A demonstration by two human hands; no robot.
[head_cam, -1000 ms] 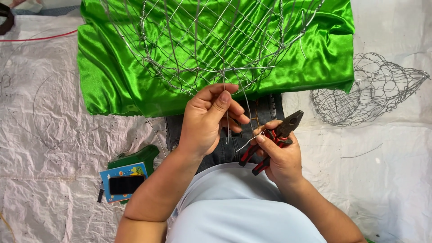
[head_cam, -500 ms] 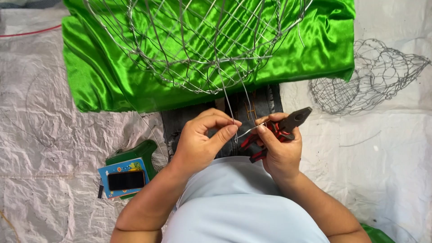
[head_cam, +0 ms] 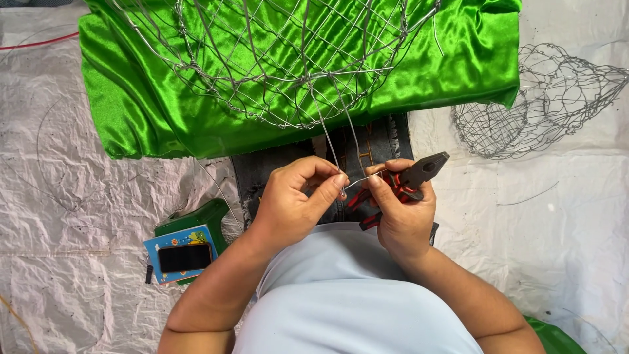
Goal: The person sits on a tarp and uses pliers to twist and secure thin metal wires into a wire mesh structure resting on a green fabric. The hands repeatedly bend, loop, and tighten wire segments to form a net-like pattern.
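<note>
We count two wire frames: one large wire basket [head_cam: 275, 59] on the green cloth [head_cam: 131, 111] and one smaller wire cage [head_cam: 544, 105] on the floor sheet. One pair of pliers [head_cam: 409, 180], one phone [head_cam: 185, 257], one green box [head_cam: 196, 217], two hands.

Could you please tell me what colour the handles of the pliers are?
Red with black, seen in the head view: the pliers sit in the right hand.
</note>
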